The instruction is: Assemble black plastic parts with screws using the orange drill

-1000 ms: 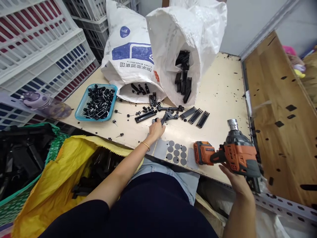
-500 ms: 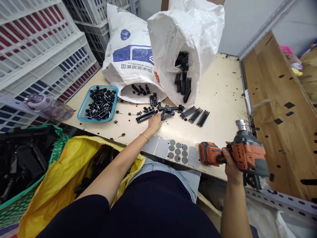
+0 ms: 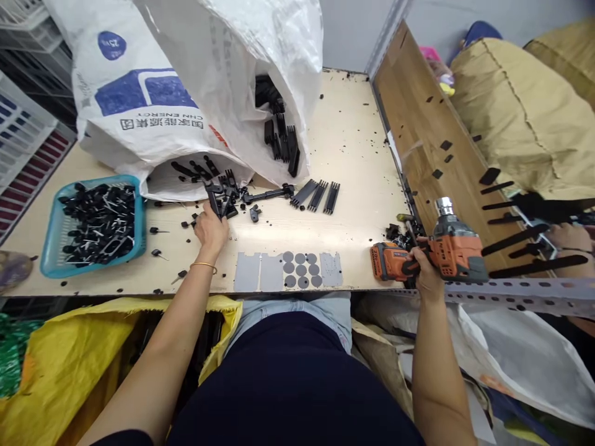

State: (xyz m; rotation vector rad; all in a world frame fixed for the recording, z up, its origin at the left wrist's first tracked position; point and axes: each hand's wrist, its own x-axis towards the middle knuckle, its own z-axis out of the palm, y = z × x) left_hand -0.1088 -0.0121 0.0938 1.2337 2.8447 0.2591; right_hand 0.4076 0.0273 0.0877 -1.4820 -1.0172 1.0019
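My left hand (image 3: 211, 230) is closed on a long black plastic part (image 3: 214, 202), which stands tilted up at the fingertips in front of the bag's mouth. More black parts (image 3: 229, 201) lie against it, and some of their outlines merge. To the right of that hand rest a long black jointed piece (image 3: 269, 194) and several slotted black strips (image 3: 317, 196). My right hand (image 3: 426, 272) grips the handle of an orange and black cordless impact wrench (image 3: 460, 248) at the table's right edge, its silver socket pointing away from me.
A blue basket (image 3: 139, 232) of black-headed screws stands left. Two white woven bags (image 3: 149, 133) (image 3: 302, 74) with black parts cover the back. Grey pads and discs (image 3: 248, 271) line the front edge. A wooden board (image 3: 418, 118) borders the right; another person's hand (image 3: 569, 238) shows beyond.
The view has swung right, bringing the other person's hand into sight. My left hand has tipped up a long black part that was lying flat. The wrench stays in my right hand.
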